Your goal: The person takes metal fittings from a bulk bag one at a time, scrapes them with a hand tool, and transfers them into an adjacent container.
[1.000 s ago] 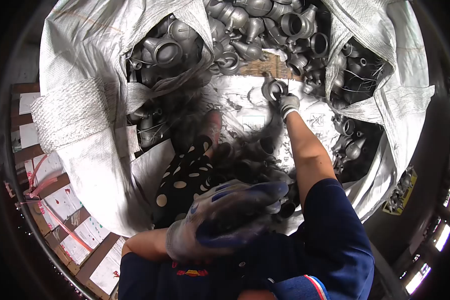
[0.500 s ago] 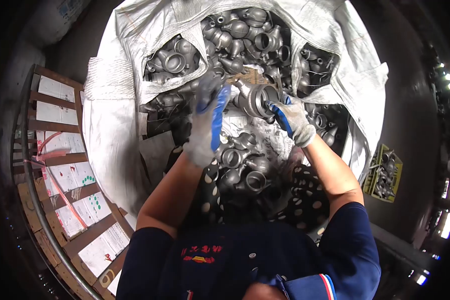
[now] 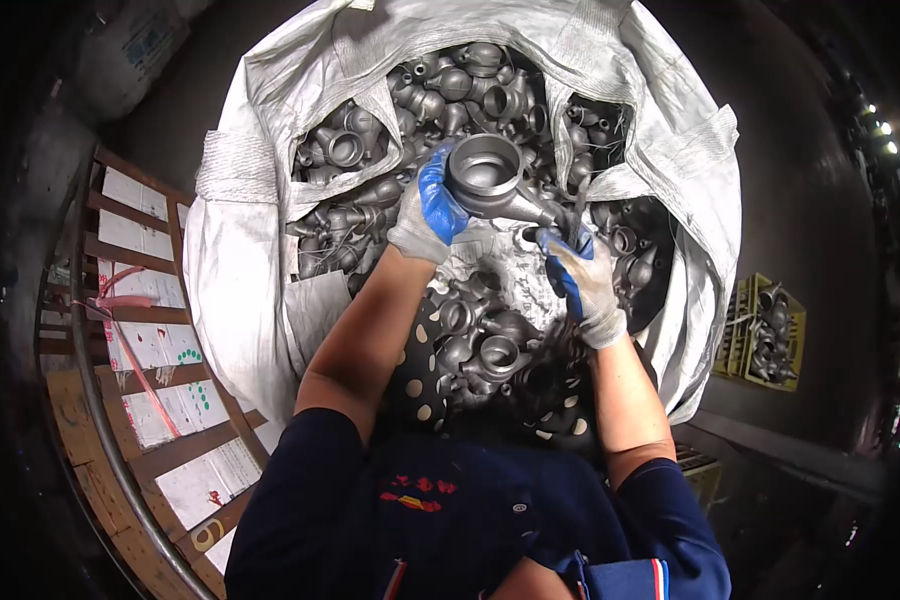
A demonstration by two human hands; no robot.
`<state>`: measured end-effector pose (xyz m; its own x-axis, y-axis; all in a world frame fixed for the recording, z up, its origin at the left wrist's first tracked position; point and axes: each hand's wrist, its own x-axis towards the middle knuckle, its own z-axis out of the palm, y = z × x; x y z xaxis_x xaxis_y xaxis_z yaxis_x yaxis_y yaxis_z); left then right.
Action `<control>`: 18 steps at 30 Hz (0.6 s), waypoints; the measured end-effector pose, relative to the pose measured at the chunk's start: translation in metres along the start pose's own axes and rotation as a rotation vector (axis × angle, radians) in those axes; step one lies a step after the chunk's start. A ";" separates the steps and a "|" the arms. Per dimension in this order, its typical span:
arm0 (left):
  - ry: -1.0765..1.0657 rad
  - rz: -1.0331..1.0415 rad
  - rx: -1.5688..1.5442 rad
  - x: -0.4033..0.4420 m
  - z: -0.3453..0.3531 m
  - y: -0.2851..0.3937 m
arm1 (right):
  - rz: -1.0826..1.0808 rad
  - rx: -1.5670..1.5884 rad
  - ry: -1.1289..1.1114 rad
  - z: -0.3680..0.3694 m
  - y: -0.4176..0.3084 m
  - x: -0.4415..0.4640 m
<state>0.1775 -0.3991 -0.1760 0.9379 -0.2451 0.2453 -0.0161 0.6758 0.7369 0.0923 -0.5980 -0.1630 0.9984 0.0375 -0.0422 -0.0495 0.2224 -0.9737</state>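
Note:
A grey metal casting (image 3: 486,178) has a wide round mouth facing up toward me and a narrow neck pointing right. My left hand (image 3: 431,208), in a grey and blue work glove, is closed around the rim side of the casting. At the neck end is my right hand (image 3: 582,275), gloved alike, its fingers curled around a dark slender piece (image 3: 576,218) that sticks up above them. Its exact kind is unclear. Below, several similar castings (image 3: 498,352) lie in a heap close to my body.
A large white woven bag (image 3: 245,260) with folded-back edges surrounds many more castings (image 3: 450,85). To the left stands a slatted wooden pallet (image 3: 155,380) with a metal rail (image 3: 105,430) along it. A yellow crate (image 3: 733,330) of metal parts sits on the floor at right.
The casting has shifted left and turned mouth up, passing from my right hand to my left. The blurred dark thing at my left hand is gone from there; a dark piece now shows at my right.

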 end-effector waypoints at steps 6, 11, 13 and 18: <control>0.138 -0.250 -0.256 0.008 -0.008 -0.037 | 0.104 0.165 0.067 -0.006 -0.012 0.011; 0.326 -0.317 -0.339 0.025 0.005 -0.035 | 0.131 0.220 0.190 -0.008 -0.029 0.021; 0.293 -0.272 -0.346 0.025 0.004 -0.039 | 0.125 0.193 0.183 -0.010 -0.026 0.019; 0.268 -0.224 -0.199 0.019 -0.013 -0.043 | 0.131 0.198 0.173 -0.015 -0.017 0.017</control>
<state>0.2010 -0.4237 -0.2110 0.9682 -0.2291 -0.1001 0.2416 0.7541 0.6107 0.1106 -0.6161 -0.1504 0.9720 -0.0849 -0.2191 -0.1658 0.4130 -0.8955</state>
